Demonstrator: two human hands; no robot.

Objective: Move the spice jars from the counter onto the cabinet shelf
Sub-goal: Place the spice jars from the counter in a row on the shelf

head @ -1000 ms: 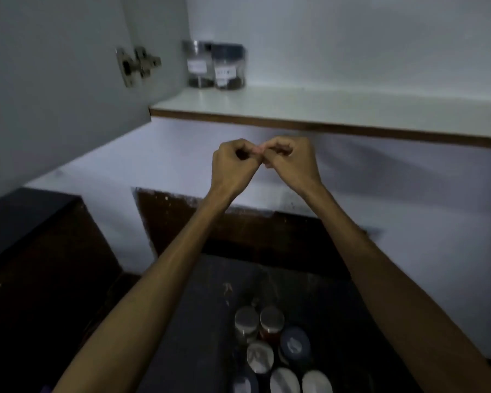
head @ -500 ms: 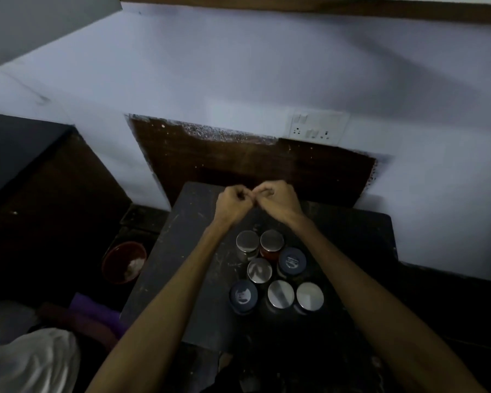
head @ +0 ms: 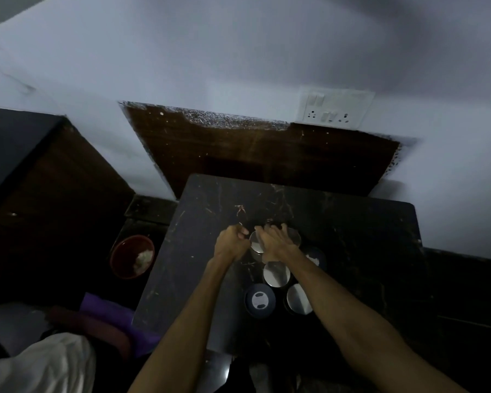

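Observation:
Several spice jars stand clustered on the dark stone counter point(head: 357, 251). Seen from above, one silver-lidded jar point(head: 276, 274) is in the middle, a dark blue-lidded jar point(head: 260, 300) and another silver-lidded jar point(head: 297, 299) are nearer me. My left hand point(head: 230, 243) is curled into a fist at the left rim of the back silver-lidded jar point(head: 255, 243). My right hand point(head: 275, 242) lies over the back jars with its fingers spread, hiding most of them. My right forearm partly covers a blue-lidded jar point(head: 314, 258). The cabinet shelf is out of view.
A red bowl point(head: 132, 256) with something pale in it sits low to the left of the counter. Purple cloth point(head: 108, 313) and a white garment point(head: 40, 364) are at the bottom left. A wall socket plate point(head: 333, 110) is above the brown backsplash point(head: 267, 154).
My view has tilted down from the shelf to the counter. Both hands, joined at shelf height before, have dropped onto the back jars, and the right hand's fingers have spread.

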